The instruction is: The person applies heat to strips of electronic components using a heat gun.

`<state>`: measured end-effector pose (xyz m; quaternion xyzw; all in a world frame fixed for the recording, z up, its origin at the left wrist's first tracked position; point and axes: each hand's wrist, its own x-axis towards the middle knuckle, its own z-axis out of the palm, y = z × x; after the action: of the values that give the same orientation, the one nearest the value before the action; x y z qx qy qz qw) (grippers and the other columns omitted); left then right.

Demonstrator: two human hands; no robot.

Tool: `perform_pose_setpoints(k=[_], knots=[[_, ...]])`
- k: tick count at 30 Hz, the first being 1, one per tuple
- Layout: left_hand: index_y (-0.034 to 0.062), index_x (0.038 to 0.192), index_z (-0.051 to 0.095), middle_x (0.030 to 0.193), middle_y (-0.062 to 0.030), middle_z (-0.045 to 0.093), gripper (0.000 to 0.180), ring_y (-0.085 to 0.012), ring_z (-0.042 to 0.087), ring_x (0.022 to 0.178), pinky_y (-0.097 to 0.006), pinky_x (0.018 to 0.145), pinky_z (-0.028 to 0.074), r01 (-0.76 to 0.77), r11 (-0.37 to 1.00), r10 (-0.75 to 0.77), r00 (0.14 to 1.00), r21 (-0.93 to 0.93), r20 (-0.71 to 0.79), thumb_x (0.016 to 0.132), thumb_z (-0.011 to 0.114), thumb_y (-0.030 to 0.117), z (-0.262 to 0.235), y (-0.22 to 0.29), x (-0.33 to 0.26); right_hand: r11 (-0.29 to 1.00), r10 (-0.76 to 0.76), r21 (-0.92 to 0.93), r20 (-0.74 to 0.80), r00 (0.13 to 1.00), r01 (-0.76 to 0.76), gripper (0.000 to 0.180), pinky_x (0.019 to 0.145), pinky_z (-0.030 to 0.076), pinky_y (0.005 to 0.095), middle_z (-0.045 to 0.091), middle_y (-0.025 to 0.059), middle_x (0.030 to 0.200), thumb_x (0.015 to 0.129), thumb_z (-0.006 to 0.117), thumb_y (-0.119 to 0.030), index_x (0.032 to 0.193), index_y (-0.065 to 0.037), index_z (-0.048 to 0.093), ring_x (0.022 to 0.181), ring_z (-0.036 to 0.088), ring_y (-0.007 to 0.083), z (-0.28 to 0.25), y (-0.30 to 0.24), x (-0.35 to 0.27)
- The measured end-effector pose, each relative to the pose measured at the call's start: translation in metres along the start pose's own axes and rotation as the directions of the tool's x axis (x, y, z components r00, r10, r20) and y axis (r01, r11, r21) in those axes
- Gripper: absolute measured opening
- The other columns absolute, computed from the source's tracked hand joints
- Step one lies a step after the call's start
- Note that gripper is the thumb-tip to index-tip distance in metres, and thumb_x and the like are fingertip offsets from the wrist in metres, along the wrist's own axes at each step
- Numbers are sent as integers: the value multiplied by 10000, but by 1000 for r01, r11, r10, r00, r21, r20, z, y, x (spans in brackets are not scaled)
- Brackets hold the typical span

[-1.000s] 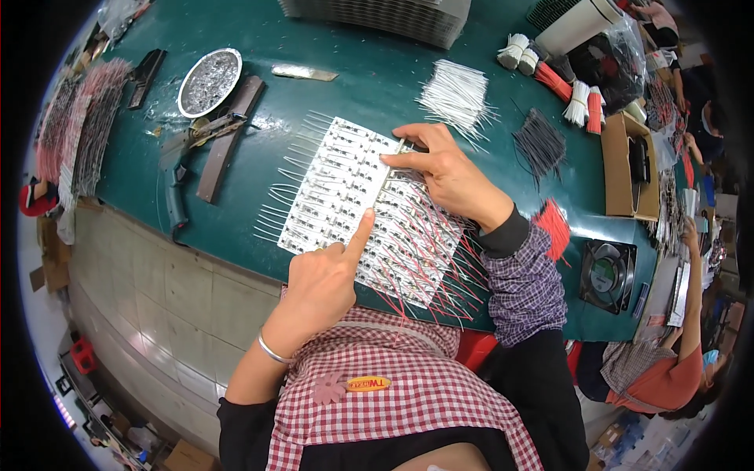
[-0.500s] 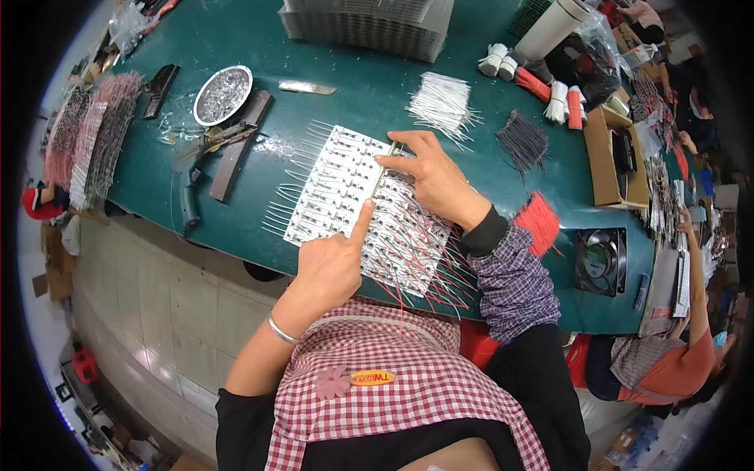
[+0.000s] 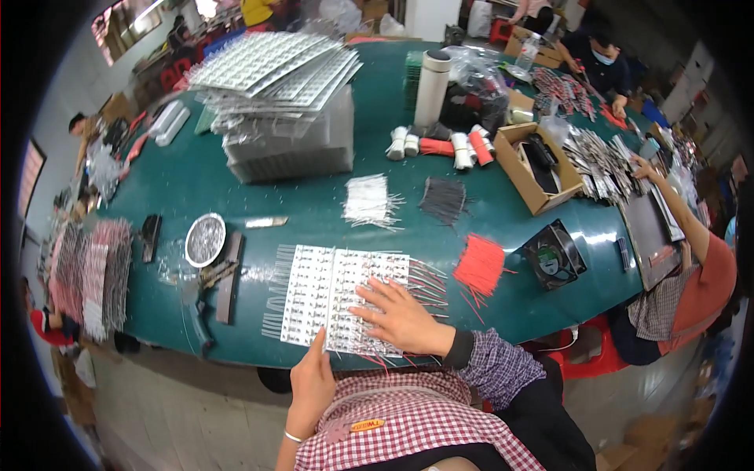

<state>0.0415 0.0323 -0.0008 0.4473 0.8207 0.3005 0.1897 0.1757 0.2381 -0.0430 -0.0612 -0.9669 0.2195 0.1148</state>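
A white circuit board panel (image 3: 305,294) with rows of small dark parts lies flat on the green table, pale wires sticking out along its left side. Directly to its right is a second wired panel (image 3: 349,271), with red, white and dark wires trailing off its right edge. My right hand (image 3: 400,318) rests on that second panel, fingers spread, holding nothing. My left hand (image 3: 312,381) is at the panels' near edge. Its index finger is stretched out and touches near the seam between them; the other fingers are partly hidden, and no held thing shows.
Bundles of white wires (image 3: 367,200), black wires (image 3: 443,200) and red wires (image 3: 480,263) lie beyond. A soldering iron (image 3: 199,323) and a bowl of metallic scraps (image 3: 206,240) are left. Stacked panels (image 3: 290,149), a cardboard box (image 3: 538,196) and a fan (image 3: 556,253) stand around. Co-workers sit right.
The view has tilted up, showing more of the far table. My right hand has moved from the seam onto the right panel and flattened; my left hand has drawn back to the near edge.
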Motion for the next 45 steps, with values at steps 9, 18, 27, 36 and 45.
perform_pose_setpoints(k=[9,18,27,36,45], knots=[[-60,1334,525,1118,-260,656,369,-416,649,946,-434,790,512,-103,940,230,896,326,-381,976,472,11,-21,-64,40,976,205,-42,-167,964,-215,573,1168,222,550,361,152,1548,925,615,-322,1448,-144,465,1447,280,361,30,-35,-5],[73,1263,638,902,-181,671,389,-362,652,793,-457,674,504,45,786,115,969,617,-218,892,541,6,-45,-95,89,974,225,28,-101,969,-223,546,1185,184,551,316,143,1569,957,576,-323,1458,-148,449,1468,234,362,26,-30,-5],[73,1260,638,913,-140,631,341,-355,597,882,-453,731,506,92,812,138,929,577,-343,934,546,47,-35,-103,82,978,205,32,-23,979,-204,507,1187,175,551,315,126,1571,975,559,-282,1454,-154,453,1473,218,363,13,-30,-4],[-13,1214,627,1109,-209,621,337,-383,580,1042,-463,887,474,186,894,166,707,407,-688,890,542,-51,-57,-128,60,969,183,206,-219,959,-138,360,1056,449,401,555,115,1373,842,698,-79,1199,-62,655,1315,488,307,-23,-21,-46],[0,1328,540,1239,-205,572,503,-388,508,1176,-480,979,431,519,742,-24,654,425,-756,831,612,-18,-83,-171,57,947,280,283,-489,826,-154,131,817,529,358,681,89,1033,825,712,-31,952,-1,692,967,641,262,-33,-15,-44]])
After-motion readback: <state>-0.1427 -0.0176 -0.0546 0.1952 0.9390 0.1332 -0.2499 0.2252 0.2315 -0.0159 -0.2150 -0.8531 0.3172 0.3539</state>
